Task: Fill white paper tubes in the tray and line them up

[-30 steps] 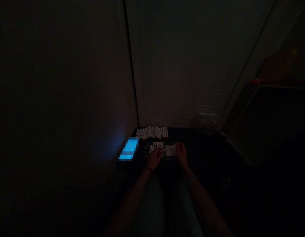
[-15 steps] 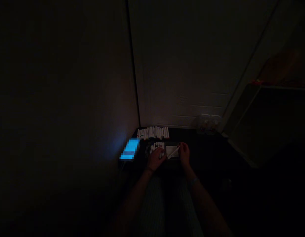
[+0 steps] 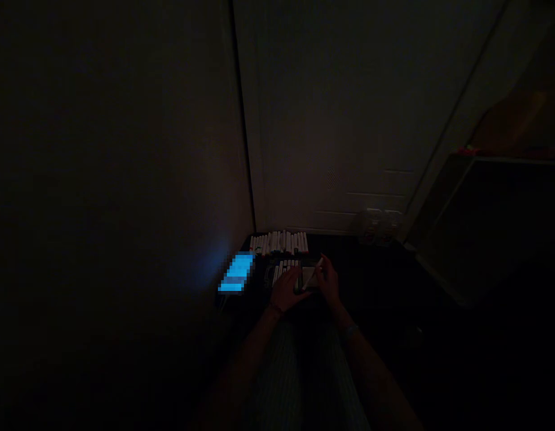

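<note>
White marker (image 3: 314,275) in right hand (image 3: 330,286)

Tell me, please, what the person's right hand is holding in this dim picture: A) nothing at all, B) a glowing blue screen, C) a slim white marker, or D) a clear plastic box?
C: the right hand grips a slim white marker tilted over a small pale card, while the glowing blue screen lies apart at the left.

Dark floor (image 3: 371,269) by the wall: glowing blue screen (image 3: 236,273); row of white markers (image 3: 279,242); second marker row (image 3: 286,267); clear container (image 3: 379,224).
</note>
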Available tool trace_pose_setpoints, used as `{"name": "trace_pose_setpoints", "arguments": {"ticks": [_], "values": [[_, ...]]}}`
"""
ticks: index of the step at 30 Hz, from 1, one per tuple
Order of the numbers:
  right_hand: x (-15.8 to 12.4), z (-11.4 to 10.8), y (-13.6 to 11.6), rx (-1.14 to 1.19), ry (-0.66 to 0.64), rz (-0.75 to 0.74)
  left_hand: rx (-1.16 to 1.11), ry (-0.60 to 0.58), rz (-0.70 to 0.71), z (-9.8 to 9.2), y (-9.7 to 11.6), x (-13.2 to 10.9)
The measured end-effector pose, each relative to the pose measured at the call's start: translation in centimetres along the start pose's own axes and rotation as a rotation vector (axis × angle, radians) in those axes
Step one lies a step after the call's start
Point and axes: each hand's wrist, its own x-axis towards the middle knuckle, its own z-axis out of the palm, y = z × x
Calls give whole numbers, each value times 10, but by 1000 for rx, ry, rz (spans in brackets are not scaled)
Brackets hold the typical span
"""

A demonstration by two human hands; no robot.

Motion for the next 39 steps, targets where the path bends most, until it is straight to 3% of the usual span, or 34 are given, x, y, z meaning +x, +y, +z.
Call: {"name": "trace_pose_setpoints", "arguments": {"ticks": [7,13,25,39], "values": [[-2,2,-3,-395,-128,-133,-16,-42,-43,2,-3,-2],[-5,6,-1,-480,-354,-189,2,-67,-87,5,-6,-1],[-7,2,-3,-494,-352,-189,-16,-49,-93,4,-4,-1],[-7,4,-1,-448,-317,-136,-22,-74,-9,2,-4,0]]}}
